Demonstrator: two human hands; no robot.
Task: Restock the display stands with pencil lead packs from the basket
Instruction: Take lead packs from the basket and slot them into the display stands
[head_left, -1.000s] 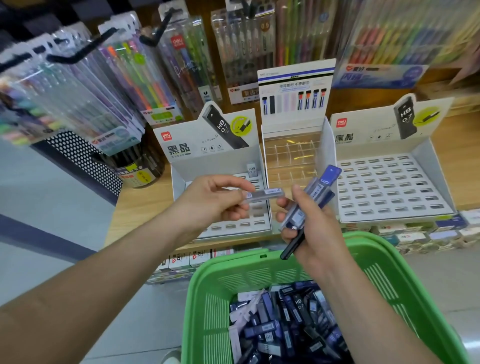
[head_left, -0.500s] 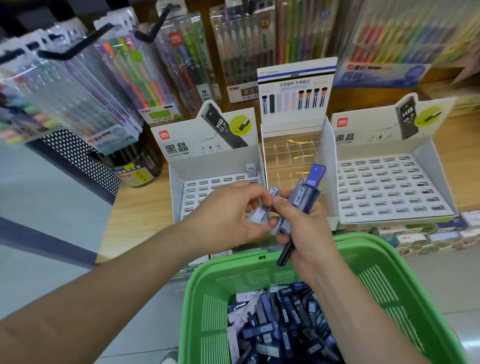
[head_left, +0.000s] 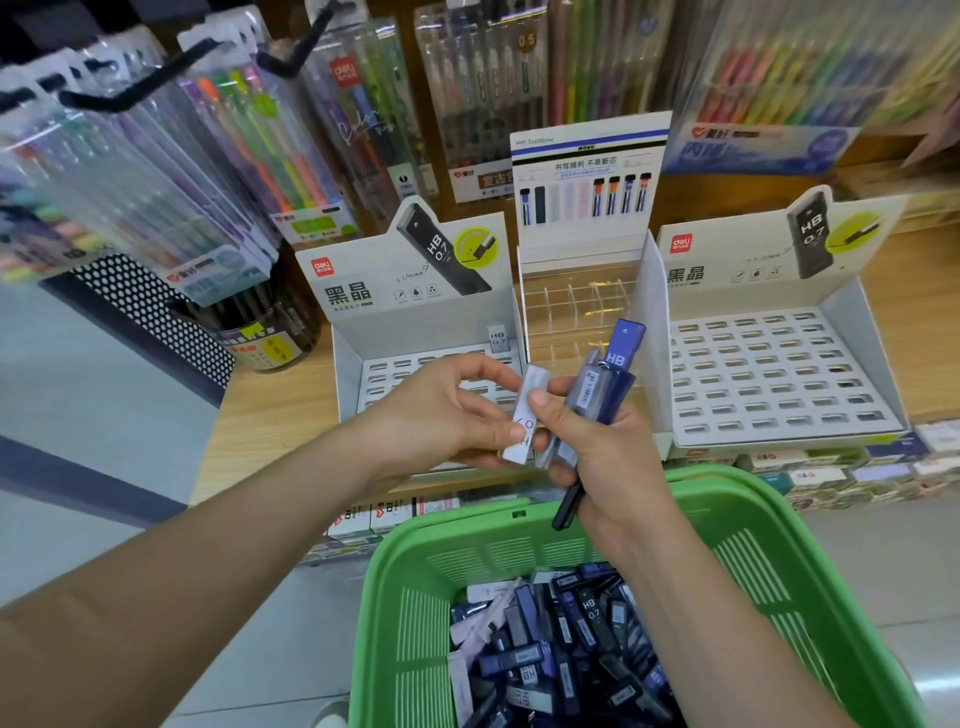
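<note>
This is a shop that sells pens. Packs of colored pens (head_left: 249, 171) hang above the white display stands (head_left: 769, 374) on the shelf.

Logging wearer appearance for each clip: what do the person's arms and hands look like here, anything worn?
Both forearms are bare, with no sleeves in view. The left hand and right hand wear no gloves, and no rings, watch or bracelet show. Fingernails are short and unpainted.
</note>
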